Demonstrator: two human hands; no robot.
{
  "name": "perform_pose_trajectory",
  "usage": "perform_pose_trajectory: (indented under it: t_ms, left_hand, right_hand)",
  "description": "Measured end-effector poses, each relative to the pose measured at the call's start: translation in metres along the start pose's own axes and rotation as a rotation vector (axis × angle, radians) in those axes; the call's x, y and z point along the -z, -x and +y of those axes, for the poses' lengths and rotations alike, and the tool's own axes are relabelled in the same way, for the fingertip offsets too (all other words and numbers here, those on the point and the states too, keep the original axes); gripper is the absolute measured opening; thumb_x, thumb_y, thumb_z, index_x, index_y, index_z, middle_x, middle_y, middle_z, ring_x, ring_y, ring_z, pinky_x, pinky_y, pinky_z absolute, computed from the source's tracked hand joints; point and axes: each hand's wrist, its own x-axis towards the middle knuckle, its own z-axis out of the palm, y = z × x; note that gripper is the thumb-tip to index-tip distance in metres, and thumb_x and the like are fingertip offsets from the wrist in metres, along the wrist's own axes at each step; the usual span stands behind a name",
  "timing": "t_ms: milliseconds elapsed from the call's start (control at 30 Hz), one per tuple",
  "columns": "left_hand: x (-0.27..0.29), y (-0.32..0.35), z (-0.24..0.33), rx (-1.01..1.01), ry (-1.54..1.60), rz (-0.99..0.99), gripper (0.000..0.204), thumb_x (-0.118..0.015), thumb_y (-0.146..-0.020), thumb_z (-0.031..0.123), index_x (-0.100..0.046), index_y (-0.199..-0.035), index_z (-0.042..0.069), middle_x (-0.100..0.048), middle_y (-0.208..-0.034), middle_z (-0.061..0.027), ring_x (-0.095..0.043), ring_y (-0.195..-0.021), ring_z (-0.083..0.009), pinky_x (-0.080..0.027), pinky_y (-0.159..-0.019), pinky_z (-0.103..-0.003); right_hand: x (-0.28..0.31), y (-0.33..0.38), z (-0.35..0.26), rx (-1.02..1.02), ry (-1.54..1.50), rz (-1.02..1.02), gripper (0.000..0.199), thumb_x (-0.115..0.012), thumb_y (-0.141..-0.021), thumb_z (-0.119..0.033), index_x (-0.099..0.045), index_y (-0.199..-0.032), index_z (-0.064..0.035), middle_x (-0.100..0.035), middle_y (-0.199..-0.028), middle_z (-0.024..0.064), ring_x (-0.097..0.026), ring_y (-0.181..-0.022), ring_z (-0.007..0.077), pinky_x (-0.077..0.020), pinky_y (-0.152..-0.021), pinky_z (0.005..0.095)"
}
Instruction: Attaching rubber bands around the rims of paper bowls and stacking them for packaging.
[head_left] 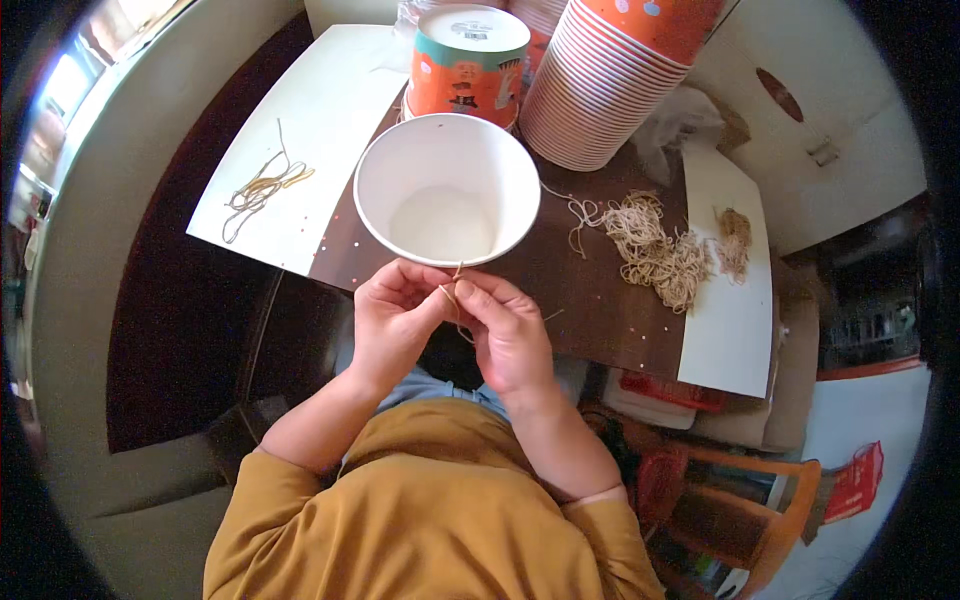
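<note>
A white paper bucket (447, 185) stands with its open mouth toward me at the table's near edge. A thin tan string (458, 268) passes at its near rim. My left hand (400, 305) pinches the string between thumb and fingers just below the rim. Close beside it, my right hand (505, 330) also pinches the string, its thumb and fingertips nearly meeting those of the left. A loose end hangs below the fingers. Whether the string is knotted there is hidden by the fingertips.
Behind the bucket stands an upside-down orange and green bucket (465, 75). A tall leaning stack of nested buckets (605, 85) rises at the back right. Tangled string (655, 250) lies on the right of the table (580, 310), a few strands (265, 185) on the left. A wooden chair (740, 510) stands lower right.
</note>
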Motion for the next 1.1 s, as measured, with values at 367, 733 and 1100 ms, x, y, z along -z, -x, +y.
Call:
perform_pose_trajectory:
  t_ms: [367,733,1100]
  left_hand:
    - [0.003,0.003,0.008,-0.214,-0.348,0.004,0.007,-0.06,-0.08,-0.007,-0.06,-0.087,-0.004,-0.065,-0.076,-0.0071,-0.063,-0.067,-0.0095,-0.053,-0.06,-0.024]
    - [0.006,-0.005,-0.003,-0.642,-0.696,0.001,0.02,-0.064,-0.071,-0.008,-0.065,-0.089,-0.001,-0.065,-0.081,-0.0098,-0.064,-0.07,-0.0131,-0.052,-0.062,-0.024]
    - [0.0,0.002,-0.003,-0.326,-0.463,0.013,0.017,-0.07,-0.078,-0.001,-0.066,-0.094,-0.002,-0.068,-0.085,-0.0109,-0.066,-0.075,-0.0131,-0.054,-0.066,-0.023]
  right_hand:
    - [0.01,-0.014,0.005,-0.322,-0.338,-0.011,0.014,-0.058,-0.088,-0.014,-0.066,-0.096,-0.0071,-0.067,-0.089,0.003,-0.062,-0.08,0.0139,-0.0482,-0.072,0.0271]
    - [0.006,-0.009,0.01,-0.23,-0.33,-0.005,0.02,-0.056,-0.092,-0.021,-0.064,-0.105,-0.0083,-0.065,-0.103,0.0028,-0.059,-0.091,0.0129,-0.0444,-0.081,0.0288]
    - [-0.003,-0.007,0.011,-0.114,-0.209,0.141,0.018,-0.062,-0.088,-0.016,-0.069,-0.101,-0.0054,-0.068,-0.095,0.0031,-0.059,-0.085,0.0112,-0.0449,-0.077,0.0245]
